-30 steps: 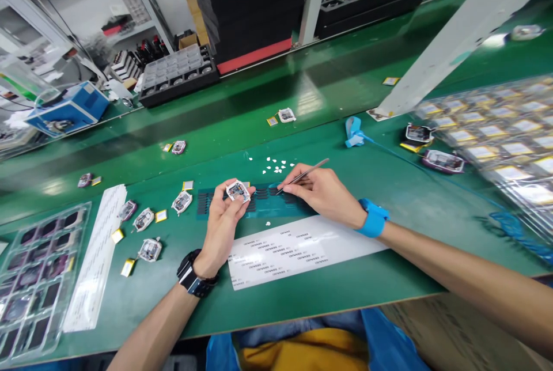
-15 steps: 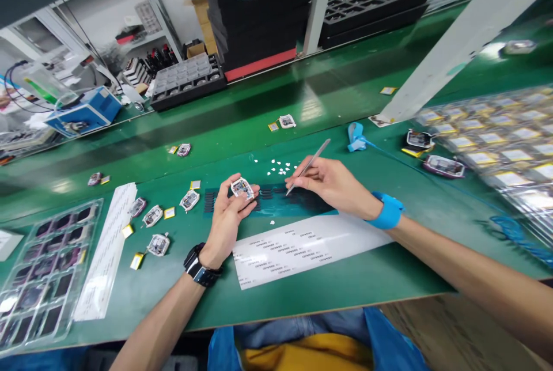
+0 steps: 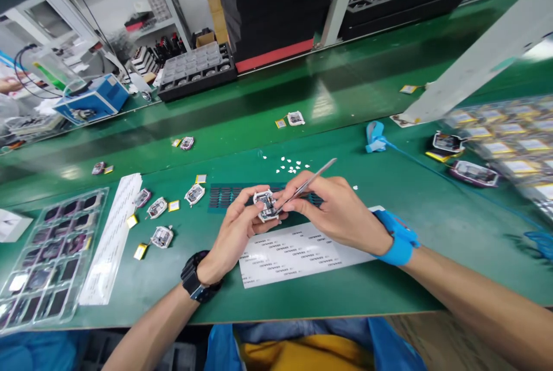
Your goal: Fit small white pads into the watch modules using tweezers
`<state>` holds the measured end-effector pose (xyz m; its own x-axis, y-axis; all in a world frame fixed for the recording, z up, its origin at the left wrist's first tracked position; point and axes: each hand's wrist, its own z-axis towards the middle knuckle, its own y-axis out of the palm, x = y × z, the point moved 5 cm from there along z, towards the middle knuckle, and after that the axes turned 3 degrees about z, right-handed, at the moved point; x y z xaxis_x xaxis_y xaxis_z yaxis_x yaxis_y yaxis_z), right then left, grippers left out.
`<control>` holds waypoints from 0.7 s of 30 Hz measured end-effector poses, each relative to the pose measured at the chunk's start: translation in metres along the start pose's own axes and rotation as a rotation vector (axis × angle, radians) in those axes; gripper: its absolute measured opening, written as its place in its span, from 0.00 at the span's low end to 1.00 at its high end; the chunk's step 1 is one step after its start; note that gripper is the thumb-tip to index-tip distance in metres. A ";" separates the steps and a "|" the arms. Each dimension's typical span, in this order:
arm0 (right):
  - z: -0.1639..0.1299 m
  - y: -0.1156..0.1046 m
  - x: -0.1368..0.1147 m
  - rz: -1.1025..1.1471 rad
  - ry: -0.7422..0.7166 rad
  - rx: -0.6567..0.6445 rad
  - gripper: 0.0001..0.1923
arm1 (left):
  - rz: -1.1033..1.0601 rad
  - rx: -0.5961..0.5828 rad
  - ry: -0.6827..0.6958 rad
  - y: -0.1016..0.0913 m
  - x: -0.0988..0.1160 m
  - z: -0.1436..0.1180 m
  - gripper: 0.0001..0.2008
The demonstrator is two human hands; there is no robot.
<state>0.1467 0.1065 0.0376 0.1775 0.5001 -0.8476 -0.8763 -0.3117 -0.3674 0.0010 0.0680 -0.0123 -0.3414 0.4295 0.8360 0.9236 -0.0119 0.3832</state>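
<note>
Two hands meet over the green table (image 3: 380,284), just above a white label sheet (image 3: 302,253). Going left to right: a clear tray (image 3: 45,256) of dark parts lies at the far left, then a long white strip (image 3: 113,238), then several loose small modules (image 3: 162,237) with yellow tabs beside them. The left hand (image 3: 235,235), a black watch on its wrist, has its grip closed around a small white-framed module (image 3: 265,205), pinched between thumb and fingertips and held a little above the table. Touching that module from the right is the tip of the metal tweezers (image 3: 309,184), which the right hand (image 3: 341,215) holds pinched in a pen-like grip, its wrist wearing a blue strap (image 3: 400,238). Behind the hands lies a dark sheet of small pads (image 3: 228,195), with white scraps (image 3: 291,166) scattered beyond it.

Half a second ago the tweezers pointed at the dark sheet, apart from the module; now their tip is on it, and both hands have drawn together nearer the label sheet.
</note>
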 end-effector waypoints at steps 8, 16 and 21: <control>-0.005 0.002 -0.001 -0.114 -0.070 -0.035 0.10 | 0.012 0.004 0.014 0.001 0.001 -0.002 0.16; -0.006 0.004 0.002 -0.111 -0.084 -0.035 0.09 | -0.003 -0.015 0.025 0.001 0.000 -0.003 0.15; -0.006 0.006 0.002 -0.079 -0.080 -0.035 0.09 | -0.023 -0.018 0.036 0.001 0.001 -0.002 0.14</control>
<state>0.1445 0.1007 0.0318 0.2081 0.5870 -0.7824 -0.8444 -0.2958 -0.4465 0.0017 0.0666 -0.0106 -0.3689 0.3971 0.8404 0.9123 -0.0185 0.4092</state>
